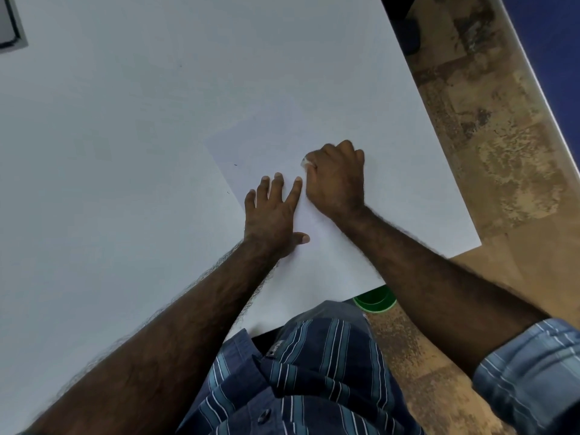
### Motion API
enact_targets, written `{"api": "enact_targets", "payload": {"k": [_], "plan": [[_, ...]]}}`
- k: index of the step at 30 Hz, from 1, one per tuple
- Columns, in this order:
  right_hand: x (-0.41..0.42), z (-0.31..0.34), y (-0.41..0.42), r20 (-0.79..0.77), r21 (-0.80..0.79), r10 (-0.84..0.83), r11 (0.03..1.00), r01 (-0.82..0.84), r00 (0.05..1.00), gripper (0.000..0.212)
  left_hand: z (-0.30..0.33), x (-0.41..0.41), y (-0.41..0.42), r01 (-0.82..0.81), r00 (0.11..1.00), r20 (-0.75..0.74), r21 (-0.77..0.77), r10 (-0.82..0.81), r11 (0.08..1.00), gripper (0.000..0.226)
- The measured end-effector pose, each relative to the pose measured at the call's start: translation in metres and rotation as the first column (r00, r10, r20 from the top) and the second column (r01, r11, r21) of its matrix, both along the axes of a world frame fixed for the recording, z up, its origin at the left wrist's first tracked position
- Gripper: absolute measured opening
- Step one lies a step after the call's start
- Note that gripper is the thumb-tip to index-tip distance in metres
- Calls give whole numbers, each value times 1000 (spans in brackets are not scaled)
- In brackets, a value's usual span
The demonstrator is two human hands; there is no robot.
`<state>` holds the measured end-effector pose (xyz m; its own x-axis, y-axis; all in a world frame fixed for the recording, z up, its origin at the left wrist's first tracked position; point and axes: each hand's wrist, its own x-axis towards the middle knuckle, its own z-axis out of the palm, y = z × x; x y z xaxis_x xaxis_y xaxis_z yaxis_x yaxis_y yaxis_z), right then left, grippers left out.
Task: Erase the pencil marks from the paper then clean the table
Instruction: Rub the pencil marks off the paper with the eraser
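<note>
The left hand [272,211] lay flat on the paper [339,196] while the right hand [335,180] clenched an eraser [305,161], erasing unfinished and the bench [110,136] uncleaned.

One white counter [125,152] carries one sheet of white paper [329,252]. Two hands are on the sheet: one left hand [270,215] pressed flat with five fingers [277,183] spread, and one right hand [337,180] curled around one small white eraser [305,161]. Two tiny dark specks [235,165] lie near the paper's left edge. One green round container [375,301] shows below the counter's edge. One dark-framed object [11,23] sits at the far left corner.
</note>
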<state>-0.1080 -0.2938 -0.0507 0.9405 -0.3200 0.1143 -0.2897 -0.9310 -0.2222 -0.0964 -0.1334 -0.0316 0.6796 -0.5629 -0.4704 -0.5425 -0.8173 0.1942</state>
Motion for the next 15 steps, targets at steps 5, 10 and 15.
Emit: {"api": "enact_targets", "payload": {"k": [5, 10, 15], "plan": [[2, -4, 0, 2, -25, 52, 998, -52, 999, 28, -1, 0, -1, 7, 1000, 0, 9, -7, 1000, 120], [35, -7, -15, -6, -33, -73, 997, 73, 997, 20, 0, 0, -1, 11, 1000, 2, 10, -11, 1000, 119], [8, 10, -13, -29, 116, -135, 984, 137, 990, 17, -1, 2, 2, 9, 1000, 6, -7, -9, 1000, 120]]}}
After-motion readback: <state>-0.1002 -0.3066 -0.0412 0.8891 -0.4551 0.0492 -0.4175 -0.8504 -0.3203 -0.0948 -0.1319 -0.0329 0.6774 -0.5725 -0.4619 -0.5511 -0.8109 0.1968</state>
